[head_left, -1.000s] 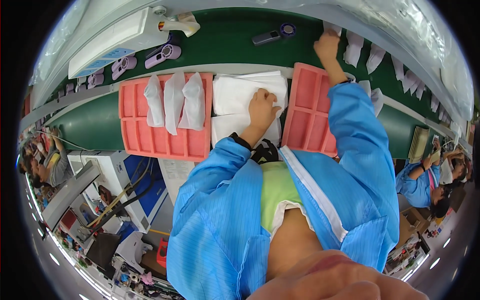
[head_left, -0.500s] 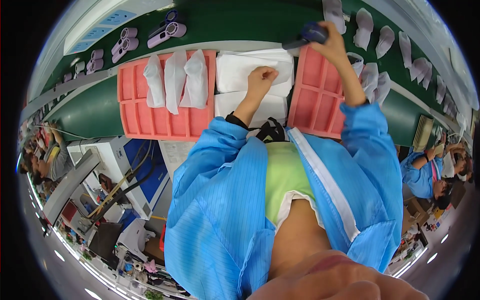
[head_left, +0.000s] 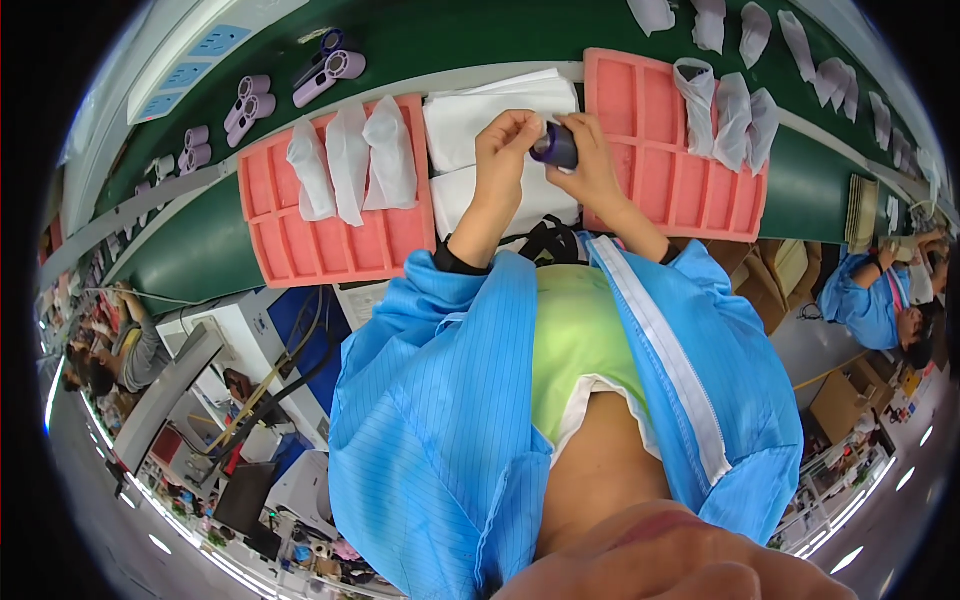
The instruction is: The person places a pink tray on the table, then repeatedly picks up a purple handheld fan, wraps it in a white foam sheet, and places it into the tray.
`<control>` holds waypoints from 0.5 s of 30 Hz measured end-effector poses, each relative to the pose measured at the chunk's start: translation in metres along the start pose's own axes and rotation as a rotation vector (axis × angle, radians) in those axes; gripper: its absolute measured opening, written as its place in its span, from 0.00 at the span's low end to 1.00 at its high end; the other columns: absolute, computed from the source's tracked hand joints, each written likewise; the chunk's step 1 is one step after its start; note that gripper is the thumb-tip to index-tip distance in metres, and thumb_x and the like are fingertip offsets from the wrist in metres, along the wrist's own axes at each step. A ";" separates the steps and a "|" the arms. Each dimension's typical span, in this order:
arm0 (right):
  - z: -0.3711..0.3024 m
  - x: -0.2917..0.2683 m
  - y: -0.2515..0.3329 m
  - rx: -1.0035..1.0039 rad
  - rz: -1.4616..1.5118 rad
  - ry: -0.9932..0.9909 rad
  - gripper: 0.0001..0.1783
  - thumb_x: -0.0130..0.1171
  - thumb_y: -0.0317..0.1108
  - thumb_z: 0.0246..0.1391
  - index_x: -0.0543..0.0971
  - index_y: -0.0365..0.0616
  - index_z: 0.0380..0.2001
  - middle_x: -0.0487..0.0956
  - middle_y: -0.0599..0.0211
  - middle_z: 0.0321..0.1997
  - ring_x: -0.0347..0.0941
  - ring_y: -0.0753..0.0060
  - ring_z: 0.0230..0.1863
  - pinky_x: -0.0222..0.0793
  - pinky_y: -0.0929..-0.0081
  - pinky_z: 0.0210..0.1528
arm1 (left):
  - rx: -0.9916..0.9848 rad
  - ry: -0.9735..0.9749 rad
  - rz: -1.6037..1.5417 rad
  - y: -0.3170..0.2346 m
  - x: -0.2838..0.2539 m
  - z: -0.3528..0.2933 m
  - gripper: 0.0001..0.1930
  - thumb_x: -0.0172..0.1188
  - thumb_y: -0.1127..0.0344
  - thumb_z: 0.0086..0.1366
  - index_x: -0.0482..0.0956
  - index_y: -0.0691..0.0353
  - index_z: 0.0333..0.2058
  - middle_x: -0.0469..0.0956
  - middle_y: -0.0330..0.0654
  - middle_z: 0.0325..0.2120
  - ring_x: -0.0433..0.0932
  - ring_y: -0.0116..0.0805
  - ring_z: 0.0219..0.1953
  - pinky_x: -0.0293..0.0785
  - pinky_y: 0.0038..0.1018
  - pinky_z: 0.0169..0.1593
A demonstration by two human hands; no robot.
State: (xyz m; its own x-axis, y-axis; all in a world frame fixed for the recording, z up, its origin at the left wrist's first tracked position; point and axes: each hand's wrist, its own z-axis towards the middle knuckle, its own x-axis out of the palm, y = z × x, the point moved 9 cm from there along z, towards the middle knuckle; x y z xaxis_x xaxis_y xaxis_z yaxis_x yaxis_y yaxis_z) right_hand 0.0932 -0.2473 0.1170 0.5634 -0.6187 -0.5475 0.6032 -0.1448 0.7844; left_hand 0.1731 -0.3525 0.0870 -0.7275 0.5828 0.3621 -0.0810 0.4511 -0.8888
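My right hand (head_left: 590, 165) is closed round a dark blue device (head_left: 558, 147) shaped like a small hair dryer, its round end turned toward my left hand. My left hand (head_left: 507, 145) pinches its fingertips together right beside that round end; what they hold, if anything, is too small to make out. Both hands are above a stack of white bags or sheets (head_left: 455, 130). White-wrapped pieces (head_left: 390, 155) lie on the pink divided tray (head_left: 340, 250) at left. More wrapped pieces (head_left: 735, 120) rest on the right pink tray (head_left: 640, 110).
Beyond a pale rail runs a green belt (head_left: 450, 35), bearing lilac dryer-shaped devices (head_left: 330, 78) at left and white-wrapped pieces (head_left: 755, 35) at right. A socket strip (head_left: 190, 75) is at far left. Co-workers (head_left: 865, 300) sit at both sides. Cardboard boxes (head_left: 775, 280) stand right.
My right hand has brought the dark blue device from the far right, over the belt's edge, back to my left hand. My left hand has shifted slightly and stays pinched.
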 end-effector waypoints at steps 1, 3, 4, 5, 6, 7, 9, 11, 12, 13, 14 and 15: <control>0.000 -0.001 0.005 0.006 -0.003 -0.008 0.35 0.63 0.23 0.31 0.68 0.39 0.50 0.68 0.54 0.44 0.68 0.52 0.47 0.66 0.66 0.49 | 0.007 0.025 -0.023 -0.009 0.007 -0.006 0.03 0.60 0.71 0.60 0.78 0.64 0.31 0.75 0.32 0.26 0.70 0.22 0.29 0.66 0.21 0.32; 0.012 -0.006 0.021 0.016 -0.069 -0.015 0.37 0.64 0.23 0.31 0.68 0.39 0.52 0.68 0.53 0.45 0.67 0.50 0.47 0.66 0.65 0.49 | 0.019 0.050 -0.046 -0.020 0.015 -0.013 0.02 0.60 0.72 0.59 0.78 0.63 0.31 0.75 0.33 0.26 0.71 0.23 0.29 0.66 0.22 0.32; 0.016 -0.010 0.026 0.023 -0.104 -0.019 0.38 0.64 0.22 0.31 0.67 0.39 0.53 0.67 0.53 0.45 0.67 0.49 0.47 0.66 0.64 0.49 | 0.274 0.042 0.207 -0.045 0.020 -0.018 0.03 0.60 0.73 0.57 0.78 0.63 0.32 0.75 0.35 0.25 0.72 0.26 0.29 0.67 0.23 0.32; 0.020 -0.016 0.030 0.020 -0.103 -0.020 0.38 0.64 0.22 0.31 0.67 0.39 0.53 0.67 0.53 0.45 0.67 0.49 0.47 0.66 0.64 0.49 | 0.533 0.026 0.462 -0.068 0.029 -0.031 0.05 0.61 0.74 0.55 0.78 0.63 0.33 0.75 0.37 0.24 0.73 0.30 0.29 0.68 0.24 0.33; 0.024 -0.025 0.034 -0.009 -0.149 -0.045 0.39 0.65 0.23 0.30 0.67 0.39 0.54 0.67 0.53 0.45 0.66 0.48 0.46 0.66 0.63 0.48 | 0.791 0.009 0.717 -0.084 0.043 -0.048 0.07 0.61 0.75 0.53 0.78 0.63 0.33 0.75 0.38 0.23 0.74 0.33 0.29 0.69 0.25 0.33; 0.028 -0.033 0.038 -0.039 -0.197 -0.069 0.40 0.66 0.23 0.30 0.67 0.39 0.54 0.67 0.52 0.44 0.66 0.47 0.46 0.66 0.62 0.48 | 0.794 0.008 0.717 -0.082 0.045 -0.054 0.07 0.61 0.75 0.53 0.78 0.63 0.33 0.75 0.38 0.23 0.74 0.33 0.29 0.69 0.25 0.33; 0.033 -0.037 0.040 -0.074 -0.243 -0.099 0.41 0.67 0.24 0.29 0.66 0.39 0.54 0.67 0.52 0.44 0.66 0.45 0.46 0.66 0.62 0.48 | 0.819 0.085 0.757 -0.073 0.056 -0.065 0.12 0.61 0.76 0.50 0.78 0.61 0.36 0.75 0.42 0.28 0.74 0.40 0.29 0.71 0.27 0.35; 0.033 -0.039 0.033 -0.047 -0.135 -0.120 0.40 0.66 0.23 0.31 0.65 0.38 0.54 0.67 0.52 0.45 0.66 0.46 0.47 0.66 0.63 0.49 | 0.832 0.128 0.770 -0.075 0.062 -0.071 0.14 0.61 0.77 0.48 0.79 0.60 0.37 0.76 0.43 0.30 0.74 0.44 0.30 0.72 0.29 0.35; 0.031 -0.042 0.030 -0.030 -0.084 -0.131 0.40 0.65 0.23 0.32 0.65 0.37 0.54 0.67 0.51 0.46 0.66 0.46 0.48 0.65 0.63 0.50 | 0.798 0.111 0.758 -0.079 0.062 -0.070 0.15 0.61 0.77 0.48 0.79 0.59 0.38 0.75 0.43 0.33 0.74 0.44 0.30 0.72 0.30 0.36; 0.027 -0.043 0.029 -0.028 -0.091 -0.133 0.40 0.65 0.23 0.32 0.65 0.37 0.54 0.67 0.51 0.46 0.66 0.46 0.48 0.65 0.63 0.50 | 0.764 0.095 0.745 -0.084 0.062 -0.068 0.16 0.61 0.77 0.48 0.78 0.58 0.39 0.75 0.42 0.37 0.74 0.44 0.31 0.72 0.31 0.37; 0.024 -0.041 0.019 0.088 -0.027 -0.121 0.39 0.65 0.23 0.33 0.65 0.37 0.54 0.67 0.51 0.47 0.66 0.48 0.49 0.65 0.64 0.51 | 0.730 0.083 0.735 -0.089 0.061 -0.065 0.17 0.61 0.77 0.48 0.78 0.58 0.39 0.74 0.42 0.40 0.74 0.45 0.31 0.73 0.32 0.38; 0.020 -0.038 0.010 0.204 0.039 -0.111 0.38 0.64 0.23 0.34 0.65 0.36 0.54 0.67 0.51 0.49 0.66 0.49 0.51 0.65 0.64 0.52 | 0.731 0.092 0.730 -0.094 0.063 -0.063 0.17 0.61 0.77 0.48 0.78 0.58 0.39 0.74 0.42 0.40 0.74 0.45 0.31 0.73 0.32 0.38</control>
State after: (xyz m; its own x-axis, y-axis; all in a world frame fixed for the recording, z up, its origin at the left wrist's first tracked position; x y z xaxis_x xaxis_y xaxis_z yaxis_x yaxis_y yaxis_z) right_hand 0.0667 -0.2408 0.1519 0.5118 -0.7061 -0.4895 0.4493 -0.2656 0.8530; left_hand 0.1780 -0.3157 0.2109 -0.7130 0.6130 -0.3405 -0.0573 -0.5350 -0.8429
